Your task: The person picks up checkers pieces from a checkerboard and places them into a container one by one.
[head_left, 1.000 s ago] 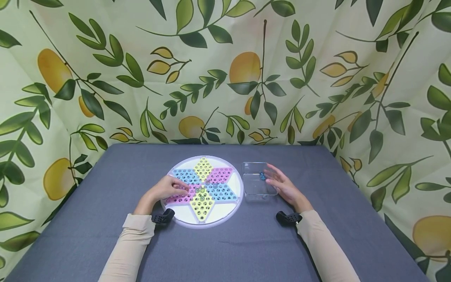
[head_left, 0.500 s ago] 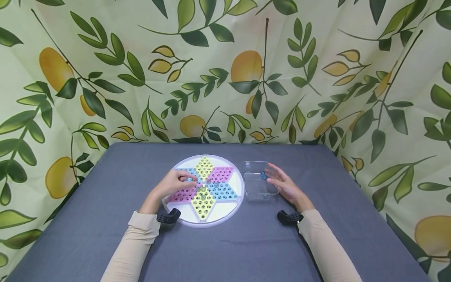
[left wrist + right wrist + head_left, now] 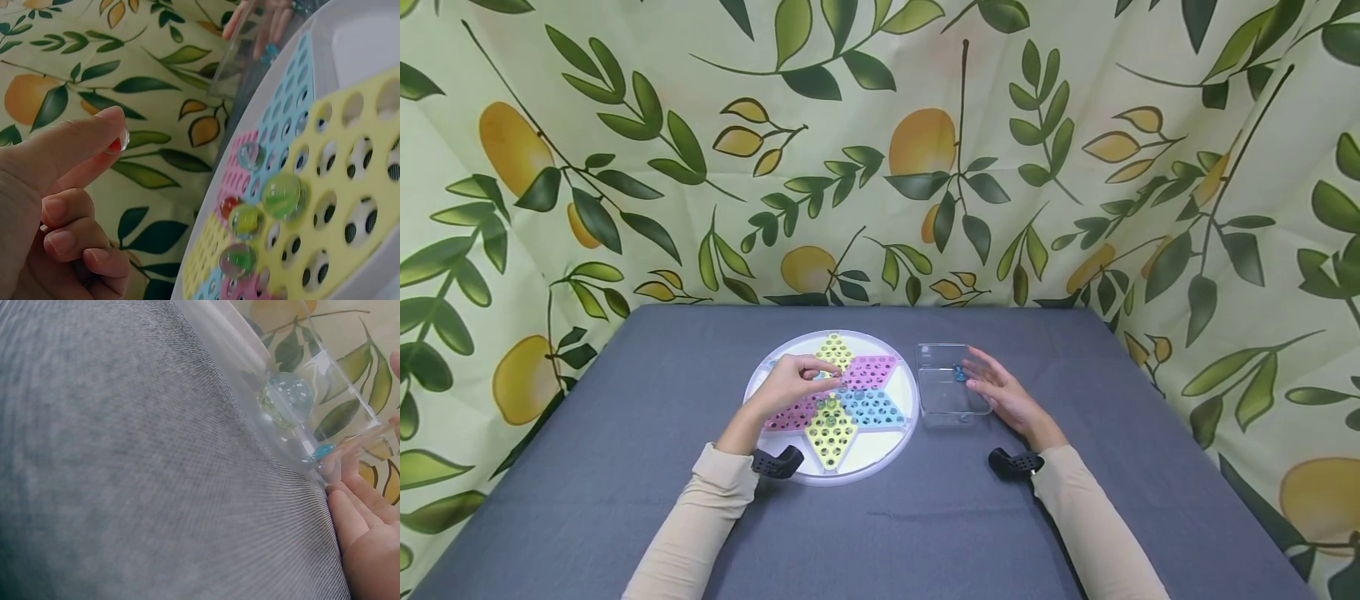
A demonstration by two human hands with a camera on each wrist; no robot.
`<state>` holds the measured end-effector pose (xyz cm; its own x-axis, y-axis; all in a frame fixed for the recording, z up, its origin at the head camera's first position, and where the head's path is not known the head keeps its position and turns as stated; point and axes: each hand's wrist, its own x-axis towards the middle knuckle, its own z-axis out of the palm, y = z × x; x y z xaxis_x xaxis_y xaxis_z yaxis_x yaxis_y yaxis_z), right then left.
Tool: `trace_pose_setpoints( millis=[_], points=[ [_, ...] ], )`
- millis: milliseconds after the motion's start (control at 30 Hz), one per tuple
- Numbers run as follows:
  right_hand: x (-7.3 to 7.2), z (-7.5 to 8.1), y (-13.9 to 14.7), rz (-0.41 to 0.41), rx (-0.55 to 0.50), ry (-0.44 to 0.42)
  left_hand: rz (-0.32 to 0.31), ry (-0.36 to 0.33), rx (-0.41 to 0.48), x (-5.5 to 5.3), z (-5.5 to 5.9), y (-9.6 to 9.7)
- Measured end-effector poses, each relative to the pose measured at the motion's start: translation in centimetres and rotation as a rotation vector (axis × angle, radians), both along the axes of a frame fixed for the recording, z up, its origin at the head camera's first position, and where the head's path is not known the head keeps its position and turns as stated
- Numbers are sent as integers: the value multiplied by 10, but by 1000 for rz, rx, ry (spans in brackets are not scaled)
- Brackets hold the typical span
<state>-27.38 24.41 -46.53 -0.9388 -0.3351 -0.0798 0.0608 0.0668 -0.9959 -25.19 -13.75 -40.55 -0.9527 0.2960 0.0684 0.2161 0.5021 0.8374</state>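
A left hand point(image 3: 786, 385) hovers over a round white plastic game board point(image 3: 880, 446), its star of pastel yellow, pink and blue panels pierced with round holes; thumb and forefinger pinch a small clear glass marble point(image 3: 120, 140) with a red glint, smooth and glossy; more glass marbles point(image 3: 282, 195), green and yellow, sit near the star's centre; the right hand point(image 3: 1003, 396) rests, fingers loosely straight, against a clear rectangular plastic box point(image 3: 946, 400) on woven grey cloth point(image 3: 925, 525).
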Motion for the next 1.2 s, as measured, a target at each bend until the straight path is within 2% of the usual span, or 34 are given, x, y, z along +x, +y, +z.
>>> trace_pose_setpoints(
  millis=[100,267,567,800,967,1200],
  points=[
    [-1,0,0,-1,5,-3,-16,16,14,0,3,7],
    [-1,-1,0,8,10,1,-35,7,54,1,6,15],
    [0,0,-1,5,16,-4,-50,25,53,-2,7,25],
    [-1,0,1,17,-9,3,-47,11,58,-2,8,35],
    [0,-2,0,6,6,-15,-68,13,66,-2,6,41],
    [0,-2,1,2,17,-7,-60,-4,92,-1,8,50]
  ],
)
